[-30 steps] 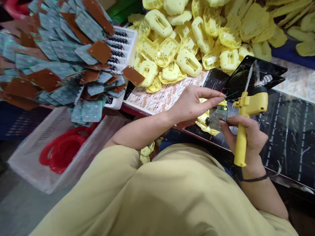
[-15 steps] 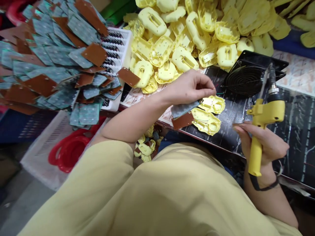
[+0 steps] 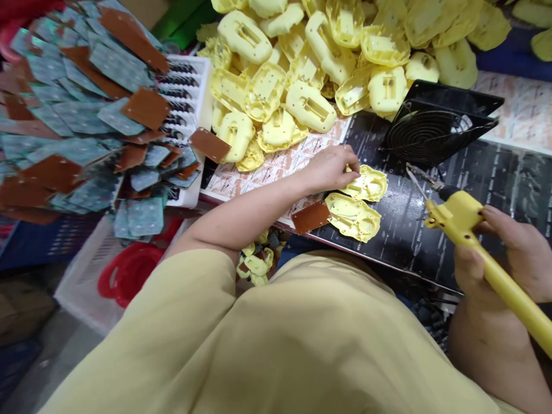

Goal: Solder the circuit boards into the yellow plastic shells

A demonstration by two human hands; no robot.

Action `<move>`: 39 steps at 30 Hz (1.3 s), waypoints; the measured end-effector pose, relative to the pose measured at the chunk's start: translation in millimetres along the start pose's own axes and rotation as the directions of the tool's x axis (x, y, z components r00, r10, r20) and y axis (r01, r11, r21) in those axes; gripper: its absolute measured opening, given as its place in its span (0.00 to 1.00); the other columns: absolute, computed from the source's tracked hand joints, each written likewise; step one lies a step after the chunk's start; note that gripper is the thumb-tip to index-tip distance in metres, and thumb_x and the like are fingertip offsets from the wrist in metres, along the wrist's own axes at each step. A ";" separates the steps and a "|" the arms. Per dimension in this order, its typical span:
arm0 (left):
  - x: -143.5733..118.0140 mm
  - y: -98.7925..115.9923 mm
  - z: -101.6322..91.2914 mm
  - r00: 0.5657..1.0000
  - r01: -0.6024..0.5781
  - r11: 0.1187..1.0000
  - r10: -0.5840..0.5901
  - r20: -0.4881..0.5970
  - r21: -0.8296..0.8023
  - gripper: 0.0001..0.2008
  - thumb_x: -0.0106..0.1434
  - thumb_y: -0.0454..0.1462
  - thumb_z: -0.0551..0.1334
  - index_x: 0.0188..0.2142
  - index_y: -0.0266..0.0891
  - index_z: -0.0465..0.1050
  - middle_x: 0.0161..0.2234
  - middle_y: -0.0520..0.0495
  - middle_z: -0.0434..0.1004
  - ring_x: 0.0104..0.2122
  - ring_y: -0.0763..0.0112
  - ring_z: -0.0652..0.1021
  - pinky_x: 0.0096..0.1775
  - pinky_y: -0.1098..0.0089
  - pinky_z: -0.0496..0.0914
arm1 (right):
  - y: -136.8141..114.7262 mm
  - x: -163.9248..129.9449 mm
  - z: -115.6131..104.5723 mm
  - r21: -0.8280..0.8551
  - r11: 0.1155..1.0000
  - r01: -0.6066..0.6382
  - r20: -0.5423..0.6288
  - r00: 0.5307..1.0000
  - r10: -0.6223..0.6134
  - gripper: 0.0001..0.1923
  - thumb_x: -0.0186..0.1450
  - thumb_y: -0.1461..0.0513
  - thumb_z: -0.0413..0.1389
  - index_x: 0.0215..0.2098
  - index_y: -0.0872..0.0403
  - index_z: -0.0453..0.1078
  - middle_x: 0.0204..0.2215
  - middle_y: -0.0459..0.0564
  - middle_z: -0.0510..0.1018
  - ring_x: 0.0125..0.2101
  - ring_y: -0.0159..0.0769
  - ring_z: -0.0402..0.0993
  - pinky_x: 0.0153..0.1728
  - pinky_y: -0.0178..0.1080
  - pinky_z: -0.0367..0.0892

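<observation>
A loose pale-yellow fabric shirt (image 3: 267, 336) with wide short sleeves (image 3: 207, 282) is worn above dark blue cloth (image 3: 297, 247); a slim ring (image 3: 344, 147) circles a left-hand (image 3: 331, 169) finger, a dark wrist strap (image 3: 546, 310) partly visible on the right.

The left hand (image 3: 334, 168) covers one end of a yellow shell (image 3: 373, 183), and whether its fingertips pinch anything cannot be made out. The right edge cuts off part of the right hand (image 3: 528, 261) and the butt of the soldering gun (image 3: 463, 217). The left edge crops the blurry circuit boards (image 3: 80, 116), the top edge the heap of shells (image 3: 310, 106).
</observation>
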State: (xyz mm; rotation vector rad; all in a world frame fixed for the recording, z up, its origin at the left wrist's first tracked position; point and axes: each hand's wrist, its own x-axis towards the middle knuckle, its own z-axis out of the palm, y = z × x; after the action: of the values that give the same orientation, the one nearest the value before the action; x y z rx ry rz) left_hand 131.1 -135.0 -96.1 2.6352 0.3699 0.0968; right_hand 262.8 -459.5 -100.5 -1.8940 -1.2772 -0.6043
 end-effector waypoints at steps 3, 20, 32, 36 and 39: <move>1.3 1.4 0.1 1.000 0.014 0.999 -0.013 0.018 -0.037 0.12 0.66 0.32 0.65 0.43 0.39 0.88 0.48 0.44 0.88 0.49 0.59 0.85 0.59 0.60 0.77 | 5.6 1.3 10.8 0.075 0.996 0.043 -0.032 0.999 -0.041 0.29 0.71 0.57 0.69 0.69 0.34 0.75 0.43 0.46 0.90 0.35 0.43 0.88 0.36 0.42 0.84; 3.5 2.7 -2.7 0.998 0.006 0.994 0.001 0.059 -0.113 0.09 0.61 0.30 0.64 0.34 0.38 0.85 0.41 0.46 0.89 0.44 0.62 0.85 0.56 0.63 0.77 | 8.0 16.5 27.2 0.318 0.948 0.019 0.034 0.999 -0.031 0.16 0.64 0.58 0.77 0.49 0.47 0.85 0.37 0.47 0.90 0.30 0.40 0.88 0.29 0.33 0.83; 4.8 3.0 -2.8 0.999 0.000 0.995 0.005 0.052 -0.098 0.09 0.60 0.31 0.64 0.34 0.39 0.84 0.39 0.47 0.88 0.43 0.61 0.85 0.55 0.62 0.77 | 17.5 35.5 40.0 0.474 0.878 0.066 0.108 0.985 -0.132 0.07 0.65 0.62 0.76 0.38 0.49 0.83 0.33 0.47 0.89 0.29 0.38 0.88 0.31 0.30 0.83; 5.3 1.8 -1.7 0.998 -0.002 0.996 0.007 0.056 -0.091 0.09 0.60 0.32 0.63 0.34 0.38 0.85 0.39 0.46 0.88 0.44 0.60 0.85 0.55 0.61 0.77 | 25.3 40.2 39.2 0.503 0.863 0.044 0.171 0.974 -0.149 0.08 0.65 0.62 0.76 0.40 0.48 0.84 0.35 0.48 0.89 0.32 0.37 0.88 0.34 0.30 0.84; 5.4 1.8 -1.8 0.999 -0.005 0.996 0.010 0.053 -0.090 0.09 0.60 0.32 0.63 0.34 0.39 0.85 0.39 0.46 0.88 0.44 0.60 0.85 0.55 0.61 0.77 | 30.7 37.8 37.2 0.503 0.864 -0.011 0.247 0.960 -0.132 0.06 0.68 0.57 0.74 0.40 0.47 0.84 0.35 0.48 0.89 0.33 0.37 0.88 0.36 0.34 0.85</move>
State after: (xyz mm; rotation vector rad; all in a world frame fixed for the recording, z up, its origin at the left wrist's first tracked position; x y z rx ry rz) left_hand 136.5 -134.2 -93.6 2.5452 0.3301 0.0443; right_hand 304.6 -415.0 -105.2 -1.5316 -1.5010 -0.0160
